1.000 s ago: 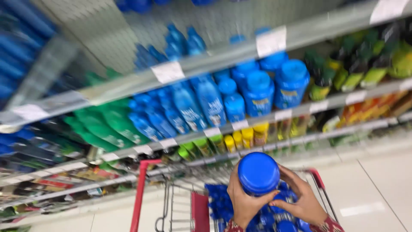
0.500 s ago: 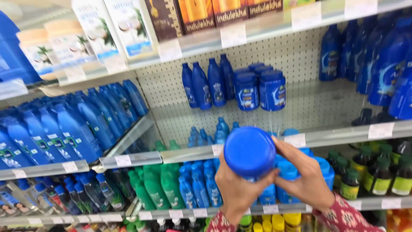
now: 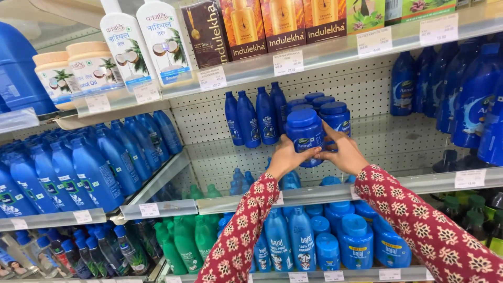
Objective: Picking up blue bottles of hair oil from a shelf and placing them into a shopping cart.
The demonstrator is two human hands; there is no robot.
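Two hands (image 3: 314, 154) around blue jar (image 3: 304, 132)

Four blue bottles (image 3: 255, 116); two white bottles (image 3: 149, 42) (top shelf); two tubs (image 3: 73, 71).

Blue jar (image 3: 305, 135) carried from cart level up onto shelf (image 3: 398, 137), both arms outstretched, beside stacked jars (image 3: 335, 116)

Metal shop shelf (image 3: 377, 184) with pegboard back, price tags along the edge. On it: tall blue bottles (image 3: 251, 118) at the back, stacked blue jars (image 3: 327, 112) beside them, more blue bottles (image 3: 461, 94) far right. Top shelf (image 3: 325, 52) carries white bottles (image 3: 146, 42), cream tubs (image 3: 73, 71), and brown cartons (image 3: 246, 23).
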